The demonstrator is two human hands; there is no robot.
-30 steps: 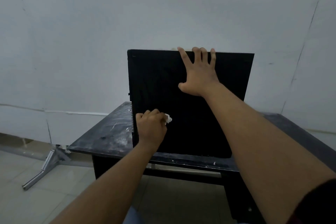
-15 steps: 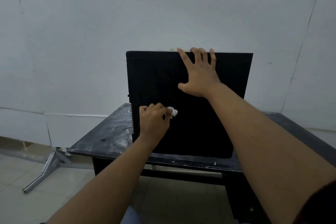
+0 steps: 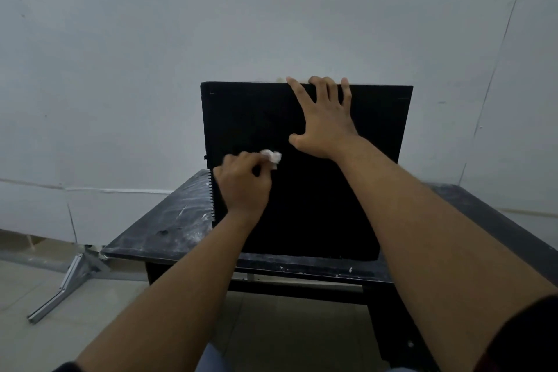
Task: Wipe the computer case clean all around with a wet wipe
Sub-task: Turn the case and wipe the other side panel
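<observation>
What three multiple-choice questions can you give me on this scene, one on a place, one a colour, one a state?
1. Where is the right hand? A: on a keyboard. B: flat on the computer case, reaching its top edge. C: on a chair.
2. What colour is the case? A: black. B: white. C: red.
3. What is the left hand doing? A: hanging empty. B: lying flat. C: gripping the wet wipe against the case.
Answers: B, it spreads across the upper panel; A, the panel is black; C, the white wipe sticks out of its grip.

Matt black computer case (image 3: 317, 205), crumpled white wet wipe (image 3: 271, 156), scuffed dusty dark table (image 3: 172, 220)
</observation>
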